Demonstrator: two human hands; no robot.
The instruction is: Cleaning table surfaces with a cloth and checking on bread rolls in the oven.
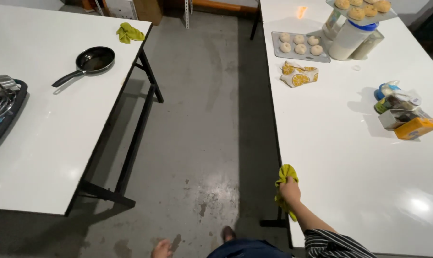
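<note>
A yellow-green cloth (286,175) is clamped in the right hand (290,191) fingers at the right desk (350,157) edge, lower centre; the left hand (162,249) hangs open.

I stand on a grey, stained concrete floor (197,124) between two long glossy white tables: one on black folding legs at my left (49,143), one at my right (350,162). Overhead light glares off both tabletops. Far ahead it darkens.

White table (350,157) with dough tray (300,46), lemon-print cloth (298,74), orange box (416,128); left table (49,143) with frying pan (89,62)
</note>
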